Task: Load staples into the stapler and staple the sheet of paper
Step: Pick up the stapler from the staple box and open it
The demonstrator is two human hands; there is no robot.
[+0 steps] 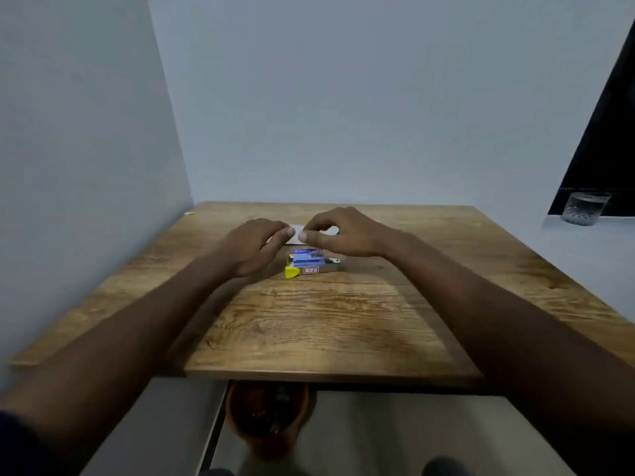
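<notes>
A small white sheet of paper (pixel 297 229) lies at the far middle of the wooden table (pixel 309 324), mostly hidden by my hands. My left hand (pixel 252 247) and my right hand (pixel 343 233) meet fingertip to fingertip over it, and each seems to pinch its near edge with curled fingers. Just in front of the hands lies a stapler (pixel 311 270) with a yellow end and a metal body. A blue staple box (pixel 307 256) rests against its far side. Neither hand touches the stapler or the box.
The table stands in a corner, with walls at the left and the back. A clear glass (pixel 585 208) stands on a white ledge at the right. Below the table's front edge there is a brown round basket (pixel 268 419) on the floor.
</notes>
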